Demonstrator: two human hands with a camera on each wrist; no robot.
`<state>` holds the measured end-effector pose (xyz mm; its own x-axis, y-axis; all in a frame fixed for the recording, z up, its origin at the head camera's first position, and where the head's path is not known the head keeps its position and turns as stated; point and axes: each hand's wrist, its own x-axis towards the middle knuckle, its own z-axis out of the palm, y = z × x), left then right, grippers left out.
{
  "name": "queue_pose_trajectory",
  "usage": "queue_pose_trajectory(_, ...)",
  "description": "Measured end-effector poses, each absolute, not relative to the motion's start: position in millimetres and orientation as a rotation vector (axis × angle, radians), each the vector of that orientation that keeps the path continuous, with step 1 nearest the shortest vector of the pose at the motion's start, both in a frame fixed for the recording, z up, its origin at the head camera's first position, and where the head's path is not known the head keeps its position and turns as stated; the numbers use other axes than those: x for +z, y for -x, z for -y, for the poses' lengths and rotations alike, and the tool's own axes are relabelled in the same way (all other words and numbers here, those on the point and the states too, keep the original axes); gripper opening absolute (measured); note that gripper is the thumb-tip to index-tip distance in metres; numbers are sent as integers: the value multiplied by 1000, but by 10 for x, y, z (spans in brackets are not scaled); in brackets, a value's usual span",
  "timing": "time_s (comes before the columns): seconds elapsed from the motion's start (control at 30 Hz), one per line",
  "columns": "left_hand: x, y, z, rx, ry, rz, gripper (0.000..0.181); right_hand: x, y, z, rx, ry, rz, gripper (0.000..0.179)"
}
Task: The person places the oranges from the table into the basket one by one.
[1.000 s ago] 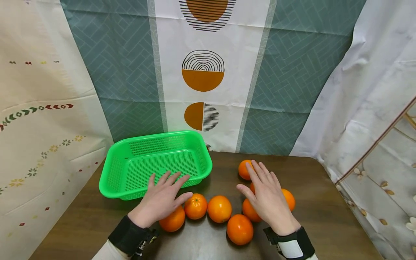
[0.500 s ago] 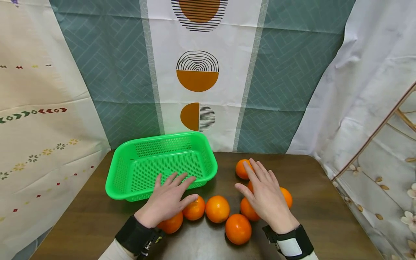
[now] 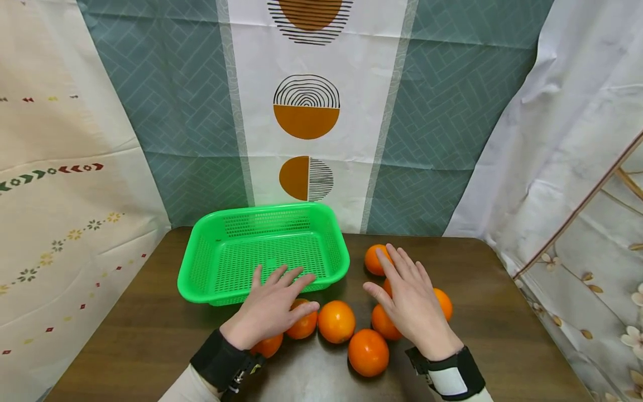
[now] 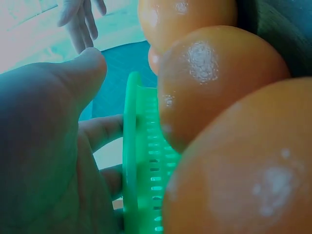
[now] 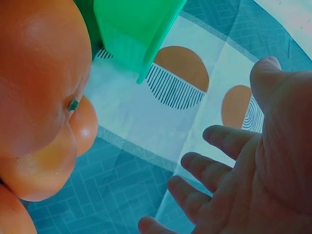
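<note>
My left hand [image 3: 271, 307] is spread palm down over the near rim of a green plastic basket [image 3: 201, 268], fingers reaching past that rim. In the left wrist view the basket's rim [image 4: 130, 161] crosses in front of the fingers. Oranges lie beneath and beside this hand, among them a partly covered orange [image 3: 303, 324] under the thumb. My right hand [image 3: 417, 307] has its fingers straight, above a group of oranges such as the orange [image 3: 385, 324] by its thumb, and holds nothing. The right wrist view shows its fingers apart from the nearby orange [image 5: 39, 73].
All this is on a dark brown wooden table [image 3: 130, 329]. Between the hands are an orange [image 3: 336, 322] and a nearer orange [image 3: 368, 353]. Another orange [image 3: 375, 259] lies farther back. A patterned curtain [image 3: 196, 111] hangs behind the table.
The green basket has slid to the right along the table, and my left hand has moved right with it, covering more of the oranges. My right hand stays over its oranges.
</note>
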<state>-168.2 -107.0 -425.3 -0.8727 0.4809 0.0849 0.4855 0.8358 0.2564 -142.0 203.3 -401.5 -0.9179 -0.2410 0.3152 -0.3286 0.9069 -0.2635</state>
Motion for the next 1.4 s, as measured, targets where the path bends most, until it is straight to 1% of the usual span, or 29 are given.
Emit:
queue_pose_trajectory(0.17,-4208,1676,1143,-445,746,2941,62,-4014,1407,-2067,466,-431,2791,78)
queue_pose_trajectory(0.43,-4080,1703,1706,-440,379,2822,58,-4020,1411,-2091,467,-446,2791,80)
queue_pose_trajectory(0.6,-4065,1770,2001,-440,255,2828,62,-4019,1412,-2088,469,-439,2795,80)
queue_pose_trajectory(0.8,-4132,1833,2168,-456,221,2917,72,-4022,1418,-2089,460,-437,2797,80)
queue_pose_trajectory(0.87,-4164,1851,2185,-462,222,2951,73,-4021,1421,-2090,459,-438,2798,80)
queue_pose_trajectory(0.97,-4199,1865,2192,-456,231,2981,71,-4013,1420,-2084,458,-439,2800,80)
queue_pose_trajectory(1.2,-4207,1846,2109,-414,253,2990,60,-4013,1412,-2065,458,-438,2795,77)
queue_pose_trajectory(1.4,-4210,1854,1982,-406,301,2969,57,-4012,1409,-2056,451,-432,2807,78)
